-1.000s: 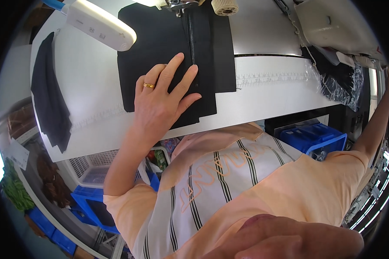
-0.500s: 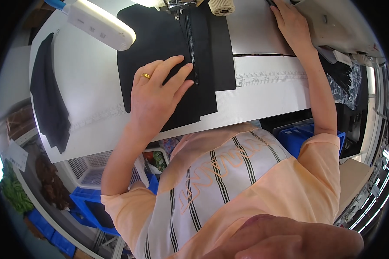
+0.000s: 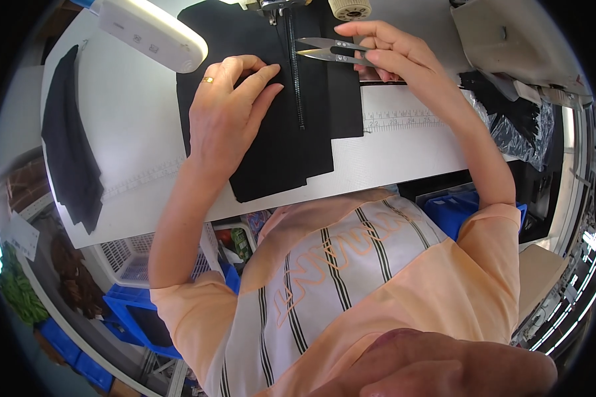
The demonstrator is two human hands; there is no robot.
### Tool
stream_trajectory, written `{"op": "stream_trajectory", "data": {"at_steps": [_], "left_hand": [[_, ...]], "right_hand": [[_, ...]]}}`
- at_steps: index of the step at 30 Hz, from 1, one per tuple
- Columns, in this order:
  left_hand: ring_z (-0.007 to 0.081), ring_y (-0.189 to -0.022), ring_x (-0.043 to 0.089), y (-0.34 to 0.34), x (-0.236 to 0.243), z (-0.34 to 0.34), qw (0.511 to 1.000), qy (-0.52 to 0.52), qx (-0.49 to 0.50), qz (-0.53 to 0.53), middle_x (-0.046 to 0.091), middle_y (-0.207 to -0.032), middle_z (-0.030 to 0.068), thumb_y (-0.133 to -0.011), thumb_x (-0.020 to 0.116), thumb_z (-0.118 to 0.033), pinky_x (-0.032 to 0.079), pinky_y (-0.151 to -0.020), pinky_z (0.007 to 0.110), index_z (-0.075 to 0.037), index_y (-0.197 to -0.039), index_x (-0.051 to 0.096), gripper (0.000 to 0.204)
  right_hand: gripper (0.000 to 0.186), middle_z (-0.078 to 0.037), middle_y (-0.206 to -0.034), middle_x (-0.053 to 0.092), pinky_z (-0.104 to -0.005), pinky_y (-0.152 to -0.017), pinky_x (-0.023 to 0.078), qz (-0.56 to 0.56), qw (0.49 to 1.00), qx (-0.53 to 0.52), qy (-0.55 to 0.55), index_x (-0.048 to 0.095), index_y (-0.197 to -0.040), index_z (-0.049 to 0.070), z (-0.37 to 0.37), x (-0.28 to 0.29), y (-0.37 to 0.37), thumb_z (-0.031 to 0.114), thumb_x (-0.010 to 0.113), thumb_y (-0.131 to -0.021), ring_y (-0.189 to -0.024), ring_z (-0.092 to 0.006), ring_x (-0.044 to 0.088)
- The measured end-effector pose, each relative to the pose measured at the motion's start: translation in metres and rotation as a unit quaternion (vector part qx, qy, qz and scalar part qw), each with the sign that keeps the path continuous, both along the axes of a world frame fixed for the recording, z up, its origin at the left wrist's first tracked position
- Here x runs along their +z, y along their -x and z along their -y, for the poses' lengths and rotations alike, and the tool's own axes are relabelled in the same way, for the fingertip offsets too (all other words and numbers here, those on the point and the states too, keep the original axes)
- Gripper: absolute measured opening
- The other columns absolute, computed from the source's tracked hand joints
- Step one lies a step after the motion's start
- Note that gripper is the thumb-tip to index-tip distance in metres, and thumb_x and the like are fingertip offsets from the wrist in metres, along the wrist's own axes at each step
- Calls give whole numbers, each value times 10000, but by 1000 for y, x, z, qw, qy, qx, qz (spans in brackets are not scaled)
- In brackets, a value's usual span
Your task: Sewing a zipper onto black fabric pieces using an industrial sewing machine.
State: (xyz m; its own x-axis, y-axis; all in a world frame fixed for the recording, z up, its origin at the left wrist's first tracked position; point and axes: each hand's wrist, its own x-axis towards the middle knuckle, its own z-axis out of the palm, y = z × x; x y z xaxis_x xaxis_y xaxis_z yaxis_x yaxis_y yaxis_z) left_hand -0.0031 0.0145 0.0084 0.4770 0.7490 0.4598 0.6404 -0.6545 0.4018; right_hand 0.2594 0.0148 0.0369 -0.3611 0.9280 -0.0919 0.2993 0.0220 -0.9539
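Black fabric (image 3: 278, 155) with a metal-toothed zipper (image 3: 296, 86) lies on the white table under the sewing machine's presser foot (image 3: 273, 16). My left hand (image 3: 225, 109), with a gold ring on one finger, rests on the fabric left of the zipper. Its fingers are bent, thumb and forefinger apart, with the tips on the cloth. In my right hand (image 3: 400, 53) is a pair of thread snips (image 3: 334, 51), held between thumb and fingers. The blades are parted and point left, their tips over the zipper's upper part.
A white lamp (image 3: 153, 33) hangs at upper left. Another black fabric piece (image 3: 73, 152) lies at the table's left edge. The machine body (image 3: 523, 40) and its handwheel-like knob (image 3: 349, 8) stand at the back. Clear plastic with black pieces (image 3: 526, 126) is at right; a white basket (image 3: 139, 255) sits below left.
My right hand has come left from beside the machine body and now holds thread snips over the zipper. My left hand has shifted slightly left and away from the zipper, with fingers more bent.
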Motion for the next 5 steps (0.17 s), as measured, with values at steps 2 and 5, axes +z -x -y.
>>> {"op": "stream_trajectory", "data": {"at_steps": [2,5], "left_hand": [[217,-823,571,0,-1,0,1000,-3,2,0,615,-934,24,-800,727,-120,481,-704,325,-63,-986,716,194],[213,-841,577,2,-3,-1,1000,4,-2,11,618,-952,20,-805,726,-120,485,-711,321,-69,-988,719,190]], "right_hand": [[426,-39,-904,631,-249,-702,465,99,989,18,-105,596,-1275,90,-4,-3,6,285,662,-901,-775,-102,563],[471,-46,-914,646,-258,-721,475,246,961,50,-119,563,-1332,105,-7,-4,7,299,657,-913,-831,-156,599]]}}
